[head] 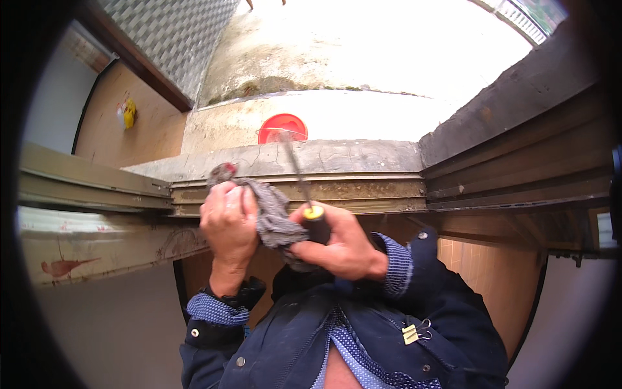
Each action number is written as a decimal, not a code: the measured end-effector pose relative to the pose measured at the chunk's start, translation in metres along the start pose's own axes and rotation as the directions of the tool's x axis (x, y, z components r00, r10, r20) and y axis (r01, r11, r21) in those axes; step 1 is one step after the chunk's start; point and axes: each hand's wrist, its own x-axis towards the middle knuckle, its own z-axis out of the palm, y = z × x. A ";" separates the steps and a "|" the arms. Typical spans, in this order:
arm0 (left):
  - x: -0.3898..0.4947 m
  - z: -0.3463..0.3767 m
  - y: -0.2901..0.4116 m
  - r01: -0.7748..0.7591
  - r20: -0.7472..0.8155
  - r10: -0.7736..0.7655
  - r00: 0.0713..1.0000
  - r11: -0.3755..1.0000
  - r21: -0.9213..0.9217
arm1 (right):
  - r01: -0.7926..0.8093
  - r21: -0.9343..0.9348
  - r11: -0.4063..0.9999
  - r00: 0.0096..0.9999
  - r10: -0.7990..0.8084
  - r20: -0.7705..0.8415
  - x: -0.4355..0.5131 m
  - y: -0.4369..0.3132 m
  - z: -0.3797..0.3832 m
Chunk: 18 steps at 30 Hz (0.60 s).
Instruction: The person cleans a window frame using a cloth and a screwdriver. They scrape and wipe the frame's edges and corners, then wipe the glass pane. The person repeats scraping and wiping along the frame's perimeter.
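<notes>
A gray cloth (274,214) is bunched between my two hands. My left hand (231,221) has its fingers closed around one end of it, over the window track (359,192). With my right hand (337,243) I grip a screwdriver (317,226) by its black handle with a yellow end; its thin shaft is blurred and points up and away, across the concrete sill (364,158). The right thumb also presses on the lower part of the cloth. Dirt shows along the grooves of the metal track.
Beyond the sill stands a red bucket (283,127) with a wire handle. Sliding-window frame parts flank the opening at left and right (520,160). A yellow and white bag (127,114) lies on the floor at upper left. A binder clip (415,333) hangs on my jacket.
</notes>
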 end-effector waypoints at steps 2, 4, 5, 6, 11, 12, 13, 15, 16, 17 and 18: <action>0.000 0.005 0.025 -0.036 0.005 0.036 0.999 0.998 -0.045 | 0.009 0.005 1.000 1.000 -0.009 -0.019 -0.018 -0.011 -0.014; -0.001 0.010 0.052 -0.081 0.011 0.082 0.997 0.992 -0.101 | 0.075 -0.108 0.991 0.996 -0.079 -0.035 -0.036 -0.023 -0.029; -0.001 0.014 0.067 -0.098 0.008 0.100 0.995 0.986 -0.136 | 0.050 -0.064 0.997 0.996 -0.055 -0.064 -0.046 -0.027 -0.033; -0.002 0.018 0.083 -0.114 0.003 0.117 0.993 0.975 -0.188 | 0.057 -0.045 0.997 0.993 -0.061 -0.096 -0.055 -0.032 -0.037; -0.001 0.039 0.144 -0.204 -0.015 0.226 0.974 0.848 -0.489 | 0.080 -0.116 0.990 0.958 -0.108 -0.266 -0.097 -0.048 -0.052; -0.001 0.042 0.154 -0.199 -0.005 0.237 0.972 0.807 -0.556 | 0.095 -0.131 0.987 0.945 -0.131 -0.299 -0.103 -0.049 -0.054; 0.000 0.045 0.162 -0.200 0.005 0.259 0.966 0.758 -0.621 | 0.092 -0.154 0.984 0.931 -0.140 -0.337 -0.109 -0.051 -0.055; 0.007 0.053 0.176 -0.198 0.032 0.340 0.940 0.619 -0.760 | 0.103 -0.174 0.979 0.891 -0.169 -0.421 -0.119 -0.053 -0.055; 0.010 0.056 0.182 -0.167 0.044 0.363 0.931 0.529 -0.832 | 0.106 -0.160 0.981 0.884 -0.166 -0.437 -0.122 -0.055 -0.055; 0.014 0.059 0.185 -0.119 0.075 0.394 0.916 0.446 -0.887 | 0.114 -0.141 0.983 0.875 -0.167 -0.455 -0.125 -0.056 -0.055; 0.017 0.061 0.184 -0.043 0.142 0.441 0.886 0.383 -0.923 | 0.122 -0.130 0.984 0.866 -0.169 -0.470 -0.125 -0.057 -0.054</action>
